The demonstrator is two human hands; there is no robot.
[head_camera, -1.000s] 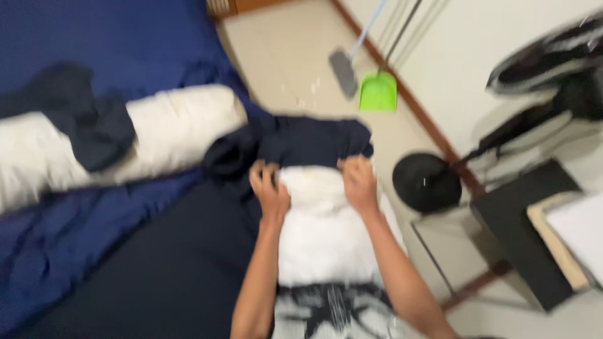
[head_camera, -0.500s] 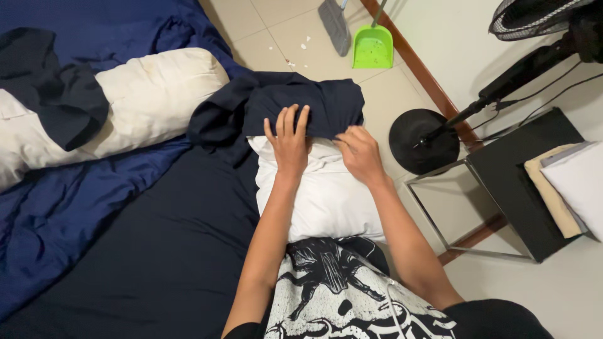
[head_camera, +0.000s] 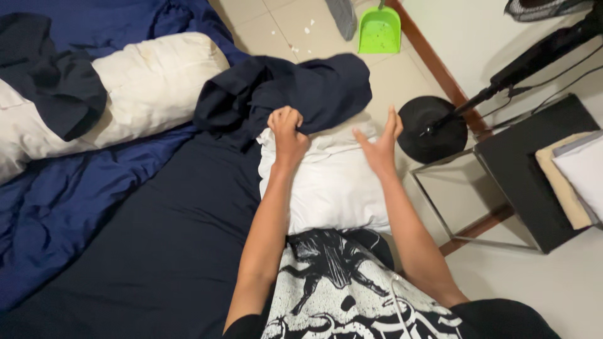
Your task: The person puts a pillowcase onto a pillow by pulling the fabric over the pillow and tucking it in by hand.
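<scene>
A white pillow [head_camera: 333,185] lies against my body at the edge of the bed. Over its far end hangs a dark navy pillowcase [head_camera: 301,88], bunched and half pulled off. My left hand [head_camera: 286,129] is fisted on the pillowcase's near edge at the pillow's top left corner. Fingers spread, my right hand [head_camera: 380,139] hovers over the pillow's top right corner and holds nothing.
A second bare cream pillow [head_camera: 135,85] lies at the left on the blue sheet [head_camera: 69,207], with another dark cloth [head_camera: 53,75] on it. On the tiled floor to the right are a green dustpan [head_camera: 379,30], a fan's round black base [head_camera: 432,129] and a black side table [head_camera: 534,169].
My left hand went from lying flat on the pillowcase to a fist gripping it. My right hand let go and lifted with its fingers apart. The pillowcase moved further off the pillow.
</scene>
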